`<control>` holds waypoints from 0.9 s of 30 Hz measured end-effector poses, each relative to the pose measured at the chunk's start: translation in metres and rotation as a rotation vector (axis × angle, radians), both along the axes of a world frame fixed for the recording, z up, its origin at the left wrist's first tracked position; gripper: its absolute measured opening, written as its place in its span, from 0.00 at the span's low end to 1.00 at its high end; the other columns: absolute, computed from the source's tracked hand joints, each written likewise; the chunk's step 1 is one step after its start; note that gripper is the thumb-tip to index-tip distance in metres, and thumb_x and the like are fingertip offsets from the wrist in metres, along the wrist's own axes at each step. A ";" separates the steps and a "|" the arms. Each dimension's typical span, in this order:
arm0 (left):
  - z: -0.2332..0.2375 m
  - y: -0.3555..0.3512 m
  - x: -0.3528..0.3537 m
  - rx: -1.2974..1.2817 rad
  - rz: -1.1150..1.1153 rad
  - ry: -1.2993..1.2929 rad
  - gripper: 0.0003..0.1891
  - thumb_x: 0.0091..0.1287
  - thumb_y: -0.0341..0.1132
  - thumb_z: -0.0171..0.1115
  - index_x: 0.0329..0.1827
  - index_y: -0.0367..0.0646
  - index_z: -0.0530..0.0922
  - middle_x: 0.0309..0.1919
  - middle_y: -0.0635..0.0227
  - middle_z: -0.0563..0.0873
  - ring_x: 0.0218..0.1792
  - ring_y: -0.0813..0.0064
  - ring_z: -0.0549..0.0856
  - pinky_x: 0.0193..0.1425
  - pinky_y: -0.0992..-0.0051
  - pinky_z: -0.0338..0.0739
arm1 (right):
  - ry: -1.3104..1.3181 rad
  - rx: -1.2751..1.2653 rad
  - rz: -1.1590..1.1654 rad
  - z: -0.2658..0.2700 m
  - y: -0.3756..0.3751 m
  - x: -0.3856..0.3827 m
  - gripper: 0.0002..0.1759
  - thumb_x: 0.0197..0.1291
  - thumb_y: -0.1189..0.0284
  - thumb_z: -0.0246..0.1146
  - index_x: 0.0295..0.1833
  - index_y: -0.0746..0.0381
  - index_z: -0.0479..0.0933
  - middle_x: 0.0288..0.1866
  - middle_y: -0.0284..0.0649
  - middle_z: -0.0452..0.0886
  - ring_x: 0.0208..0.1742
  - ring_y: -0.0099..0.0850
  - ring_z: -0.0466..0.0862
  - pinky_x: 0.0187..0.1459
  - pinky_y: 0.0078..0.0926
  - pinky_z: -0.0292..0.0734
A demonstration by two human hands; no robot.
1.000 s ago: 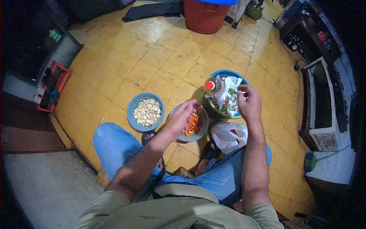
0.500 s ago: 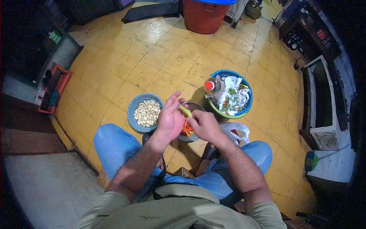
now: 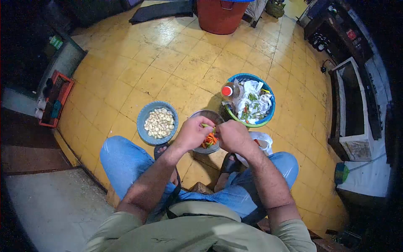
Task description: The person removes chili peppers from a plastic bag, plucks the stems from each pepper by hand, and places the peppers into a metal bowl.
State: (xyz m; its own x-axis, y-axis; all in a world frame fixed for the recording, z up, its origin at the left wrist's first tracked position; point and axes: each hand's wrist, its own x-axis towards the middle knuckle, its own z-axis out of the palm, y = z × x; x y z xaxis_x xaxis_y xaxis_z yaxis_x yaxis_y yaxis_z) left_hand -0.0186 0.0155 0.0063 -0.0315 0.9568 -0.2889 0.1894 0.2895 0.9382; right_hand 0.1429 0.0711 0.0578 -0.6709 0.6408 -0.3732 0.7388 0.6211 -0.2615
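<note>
My left hand (image 3: 194, 133) is closed in a pinch on a yellow-green chili pepper (image 3: 205, 125), over a mesh basket (image 3: 200, 149). Close beside it on the right, my right hand (image 3: 233, 135) has its fingers curled together; whatever they hold is hidden behind the knuckles. Below and between the hands, red, orange and green chili peppers (image 3: 209, 140) lie in the basket. A grey-blue bowl (image 3: 141, 131) of peeled, pale garlic cloves (image 3: 159, 123) stands on the floor to the left of my left hand.
Beyond my right hand stands a blue and green basket (image 3: 272, 105) holding white plastic, green scraps and a red-capped bottle (image 3: 227, 91). A white plastic bag (image 3: 263, 142) sits by my right knee. A red bin (image 3: 219, 19) stands farther off on the yellow tiled floor.
My left hand has turned from an open palm to a pinch on the chili pepper. My right hand, which held the pepper, has moved slightly right, and both hands are lower over the basket.
</note>
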 end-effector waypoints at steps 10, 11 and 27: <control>0.004 -0.002 -0.006 -0.015 -0.262 0.356 0.09 0.66 0.36 0.63 0.43 0.41 0.83 0.29 0.60 0.86 0.29 0.71 0.85 0.35 0.69 0.79 | -0.053 -0.061 0.196 -0.008 -0.009 0.005 0.10 0.42 0.75 0.65 0.34 0.57 0.83 0.30 0.47 0.84 0.37 0.47 0.85 0.39 0.45 0.80; 0.004 0.000 -0.007 -0.015 -0.261 0.355 0.09 0.66 0.36 0.63 0.43 0.41 0.83 0.29 0.60 0.86 0.29 0.71 0.85 0.35 0.69 0.79 | 0.012 -0.030 0.144 -0.012 -0.002 0.010 0.11 0.41 0.75 0.64 0.35 0.58 0.83 0.31 0.49 0.83 0.37 0.48 0.85 0.40 0.45 0.80; -0.007 -0.001 0.001 0.255 -0.167 0.536 0.18 0.62 0.35 0.64 0.54 0.38 0.79 0.52 0.50 0.81 0.55 0.52 0.80 0.62 0.62 0.73 | 0.510 0.428 -0.924 0.050 0.058 0.129 0.15 0.58 0.62 0.64 0.36 0.65 0.84 0.28 0.47 0.85 0.29 0.39 0.85 0.35 0.34 0.79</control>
